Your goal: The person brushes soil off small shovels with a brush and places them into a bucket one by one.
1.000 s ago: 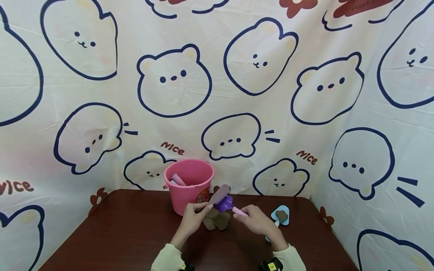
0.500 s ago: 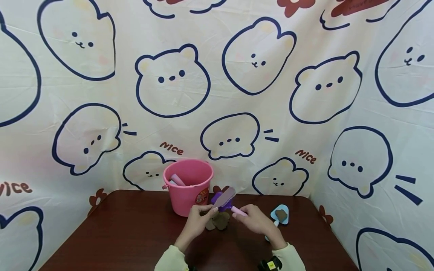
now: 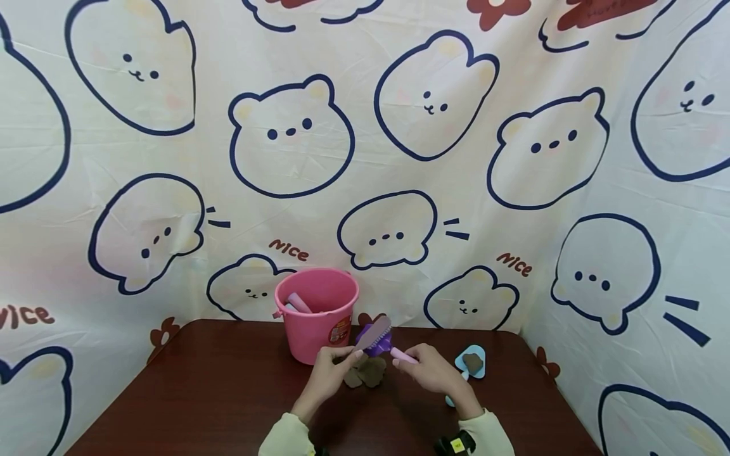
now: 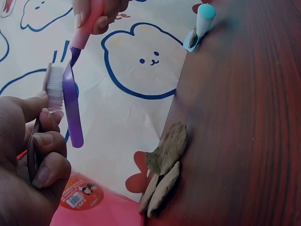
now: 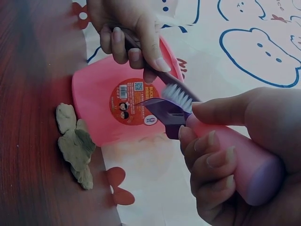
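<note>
My left hand (image 3: 327,372) grips the brown handle of a brush (image 5: 134,44) with white bristles. In my right hand (image 3: 432,370) is a toy shovel (image 4: 71,110) with a purple blade, held by its thick pink handle (image 5: 242,157). The bristles (image 4: 56,84) lie against the shovel's blade, as both wrist views show. Under the two tools, several grey-brown clay lumps (image 3: 372,372) lie in a small heap on the table. Part of the shovel's blade is hidden behind the brush in the head view.
A pink bucket (image 3: 299,332) with light-coloured sticks inside stands behind my left hand. To the right lies a light blue toy shovel (image 3: 480,352) bearing a lump of clay (image 3: 473,363); my right forearm partly covers its handle. A printed cloth (image 3: 393,171) hangs behind the dark wooden table (image 3: 188,392).
The brush head has moved right across the shovel's blade, then slightly back left. My left hand has moved a little right with it. My right hand has stayed nearly still.
</note>
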A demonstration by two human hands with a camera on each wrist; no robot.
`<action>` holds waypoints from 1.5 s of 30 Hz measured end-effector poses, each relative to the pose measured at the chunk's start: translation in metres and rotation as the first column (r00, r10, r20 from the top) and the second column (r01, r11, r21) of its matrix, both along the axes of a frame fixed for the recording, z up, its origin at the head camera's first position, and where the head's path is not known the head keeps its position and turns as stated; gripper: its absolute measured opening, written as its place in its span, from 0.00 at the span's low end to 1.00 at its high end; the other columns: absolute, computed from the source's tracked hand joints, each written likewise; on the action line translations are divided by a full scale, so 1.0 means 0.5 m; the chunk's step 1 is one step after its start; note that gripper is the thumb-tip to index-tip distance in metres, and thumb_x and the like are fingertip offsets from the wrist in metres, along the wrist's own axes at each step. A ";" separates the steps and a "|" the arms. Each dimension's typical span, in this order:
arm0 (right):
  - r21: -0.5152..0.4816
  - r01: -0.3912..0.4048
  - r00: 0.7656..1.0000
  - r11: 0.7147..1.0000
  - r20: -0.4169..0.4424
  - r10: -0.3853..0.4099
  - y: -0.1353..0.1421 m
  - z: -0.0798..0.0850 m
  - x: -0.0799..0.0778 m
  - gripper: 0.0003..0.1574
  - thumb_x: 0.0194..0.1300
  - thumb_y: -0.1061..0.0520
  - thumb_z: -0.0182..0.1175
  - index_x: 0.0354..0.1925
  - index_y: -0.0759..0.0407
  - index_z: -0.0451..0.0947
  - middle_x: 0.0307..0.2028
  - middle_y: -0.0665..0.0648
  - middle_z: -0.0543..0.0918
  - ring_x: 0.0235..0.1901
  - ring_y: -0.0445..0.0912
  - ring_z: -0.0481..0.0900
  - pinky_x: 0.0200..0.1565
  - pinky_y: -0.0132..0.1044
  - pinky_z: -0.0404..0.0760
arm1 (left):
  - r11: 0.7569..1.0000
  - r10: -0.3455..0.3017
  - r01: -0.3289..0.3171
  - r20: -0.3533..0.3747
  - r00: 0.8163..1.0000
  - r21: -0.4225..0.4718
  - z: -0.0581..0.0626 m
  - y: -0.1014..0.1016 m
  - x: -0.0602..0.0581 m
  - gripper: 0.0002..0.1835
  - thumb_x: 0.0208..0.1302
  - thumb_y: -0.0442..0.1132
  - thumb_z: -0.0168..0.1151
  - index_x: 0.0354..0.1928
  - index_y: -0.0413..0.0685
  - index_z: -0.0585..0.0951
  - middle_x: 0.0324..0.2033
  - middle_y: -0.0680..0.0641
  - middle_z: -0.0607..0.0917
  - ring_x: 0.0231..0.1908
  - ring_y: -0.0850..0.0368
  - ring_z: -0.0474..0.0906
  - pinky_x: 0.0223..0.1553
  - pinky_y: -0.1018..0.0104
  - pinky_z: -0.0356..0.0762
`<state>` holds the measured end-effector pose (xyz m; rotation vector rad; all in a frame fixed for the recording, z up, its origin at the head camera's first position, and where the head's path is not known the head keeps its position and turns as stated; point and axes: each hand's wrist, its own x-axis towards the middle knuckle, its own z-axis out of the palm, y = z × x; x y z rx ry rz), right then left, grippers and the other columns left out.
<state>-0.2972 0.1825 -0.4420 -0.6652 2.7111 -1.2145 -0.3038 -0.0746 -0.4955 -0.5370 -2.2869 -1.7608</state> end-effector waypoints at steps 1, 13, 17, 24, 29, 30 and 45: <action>0.000 0.000 1.000 1.000 -0.001 0.000 0.001 0.000 0.000 0.20 0.73 0.45 0.60 0.30 0.57 0.80 0.16 0.47 0.65 0.15 0.41 0.60 0.18 0.33 0.59 | 1.000 0.005 -0.005 -0.005 1.000 -0.001 0.000 -0.001 0.000 0.20 0.72 0.47 0.63 0.54 0.38 0.86 0.47 0.40 0.89 0.50 0.49 0.85 0.50 0.56 0.82; -0.001 -0.006 1.000 1.000 0.009 0.006 0.007 0.011 0.002 0.20 0.73 0.45 0.60 0.29 0.56 0.80 0.15 0.48 0.66 0.15 0.41 0.60 0.17 0.32 0.59 | 0.998 0.066 -0.066 0.009 0.998 0.021 -0.005 -0.015 -0.008 0.18 0.71 0.43 0.65 0.54 0.37 0.86 0.40 0.41 0.88 0.36 0.57 0.75 0.33 0.70 0.69; -0.004 -0.003 1.000 1.000 0.018 0.003 0.010 0.015 0.006 0.20 0.73 0.44 0.60 0.29 0.57 0.80 0.15 0.48 0.67 0.15 0.41 0.61 0.18 0.32 0.59 | 0.997 0.077 -0.078 0.031 0.997 0.019 -0.011 -0.023 -0.015 0.17 0.71 0.44 0.66 0.52 0.39 0.87 0.24 0.49 0.79 0.27 0.61 0.71 0.27 0.71 0.65; -0.006 0.005 1.000 1.000 0.026 -0.005 0.016 0.023 0.009 0.20 0.72 0.44 0.60 0.32 0.57 0.81 0.16 0.48 0.67 0.15 0.41 0.62 0.18 0.32 0.61 | 0.996 0.082 -0.084 0.040 0.996 0.035 -0.012 -0.031 -0.017 0.13 0.71 0.44 0.65 0.46 0.41 0.89 0.17 0.52 0.71 0.20 0.64 0.66 0.23 0.71 0.64; -0.018 0.011 0.999 1.000 0.042 -0.010 0.022 0.024 0.009 0.19 0.72 0.44 0.61 0.33 0.57 0.82 0.16 0.49 0.68 0.15 0.41 0.63 0.18 0.32 0.62 | 0.989 0.140 -0.141 0.022 0.990 0.039 -0.011 -0.029 -0.016 0.10 0.71 0.39 0.65 0.43 0.39 0.89 0.19 0.51 0.74 0.20 0.64 0.67 0.24 0.71 0.65; -0.022 0.012 0.999 1.000 0.046 -0.011 0.024 0.024 0.008 0.19 0.72 0.44 0.61 0.33 0.57 0.82 0.16 0.49 0.68 0.15 0.41 0.63 0.18 0.32 0.62 | 0.988 0.148 -0.149 0.028 0.989 0.044 -0.007 -0.028 -0.013 0.09 0.71 0.37 0.65 0.43 0.38 0.89 0.19 0.51 0.74 0.21 0.63 0.67 0.24 0.71 0.65; -0.053 -0.018 0.999 0.998 0.033 0.020 0.040 0.044 0.014 0.18 0.73 0.46 0.61 0.35 0.59 0.82 0.17 0.49 0.69 0.15 0.40 0.63 0.18 0.30 0.64 | 0.987 0.148 -0.150 0.037 0.988 0.063 -0.030 -0.054 -0.032 0.13 0.70 0.44 0.66 0.44 0.40 0.89 0.24 0.44 0.80 0.25 0.61 0.72 0.28 0.70 0.68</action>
